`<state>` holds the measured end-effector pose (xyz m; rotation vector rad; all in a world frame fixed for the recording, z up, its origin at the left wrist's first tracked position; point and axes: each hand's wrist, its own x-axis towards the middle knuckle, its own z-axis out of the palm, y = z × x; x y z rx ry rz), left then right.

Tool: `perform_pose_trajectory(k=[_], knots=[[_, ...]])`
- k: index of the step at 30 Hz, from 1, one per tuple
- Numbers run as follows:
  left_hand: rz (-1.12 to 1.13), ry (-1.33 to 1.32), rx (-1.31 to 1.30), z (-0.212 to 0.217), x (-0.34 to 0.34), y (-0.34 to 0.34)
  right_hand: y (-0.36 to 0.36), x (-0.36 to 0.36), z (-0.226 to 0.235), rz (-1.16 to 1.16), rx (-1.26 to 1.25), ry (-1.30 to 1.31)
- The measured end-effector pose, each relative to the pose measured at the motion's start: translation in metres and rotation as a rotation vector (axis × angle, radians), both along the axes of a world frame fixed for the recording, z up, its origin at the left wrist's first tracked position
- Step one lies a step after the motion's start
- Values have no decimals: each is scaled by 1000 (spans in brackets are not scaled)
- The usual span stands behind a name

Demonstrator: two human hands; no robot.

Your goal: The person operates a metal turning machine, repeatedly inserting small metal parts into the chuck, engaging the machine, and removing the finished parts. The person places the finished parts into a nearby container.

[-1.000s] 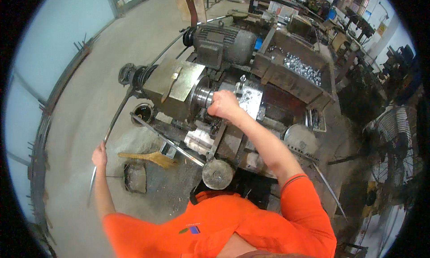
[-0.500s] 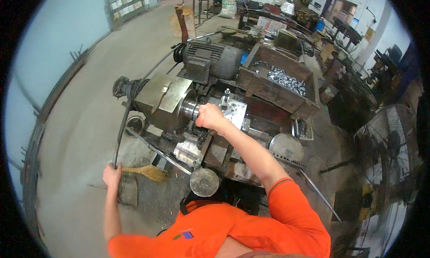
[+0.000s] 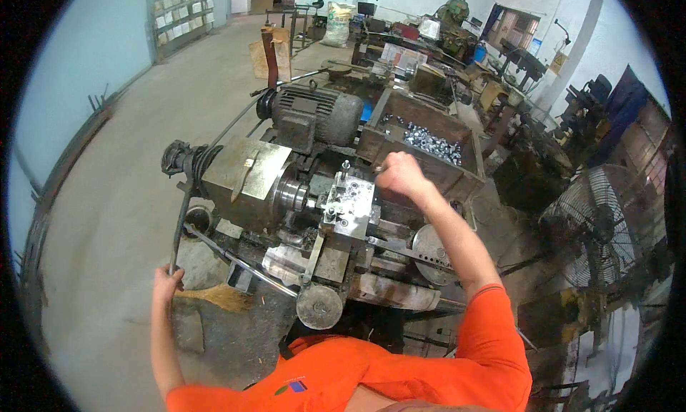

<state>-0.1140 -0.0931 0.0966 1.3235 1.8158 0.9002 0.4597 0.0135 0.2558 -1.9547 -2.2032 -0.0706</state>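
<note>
My left hand (image 3: 168, 283) is closed round the lower end of a long dark lever (image 3: 180, 230), which runs up to the left end of a small lathe's headstock (image 3: 244, 170). My right hand (image 3: 400, 175) is closed in the air, right of the tool slide (image 3: 350, 203) and by the near wall of a box (image 3: 421, 159). Whatever its fingers hold is too small to make out. Bare metal shows on the chuck (image 3: 291, 195), left of the slide. Inside the box lies a heap of small shiny metal parts (image 3: 432, 142).
A greasy electric motor (image 3: 318, 115) sits behind the headstock. Close to my body is a round handwheel (image 3: 319, 307), with a long metal bar (image 3: 243, 262) to its left. A straw broom (image 3: 218, 295) lies near my left hand. At right stands a caged fan (image 3: 593, 226).
My right hand has left the chuck and moved right, over to the box. The chuck and slide are now uncovered. My left hand stays on the lever; the whole view has shifted.
</note>
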Motion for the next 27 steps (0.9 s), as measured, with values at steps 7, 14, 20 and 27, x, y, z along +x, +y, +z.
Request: perform_pose_trajectory(k=[7,14,20,27], knots=[[-1,-30,-11,10,5,0,17,57,-6,-262,226,-53],[-9,-95,-39,7,4,4,-40,72,-33,-174,124,203],[-199,-91,-168,-8,-40,18,-181,150,-53,-444,175,495],[-6,-405,-275,-68,-114,40,-394,214,-107,-914,-140,140]])
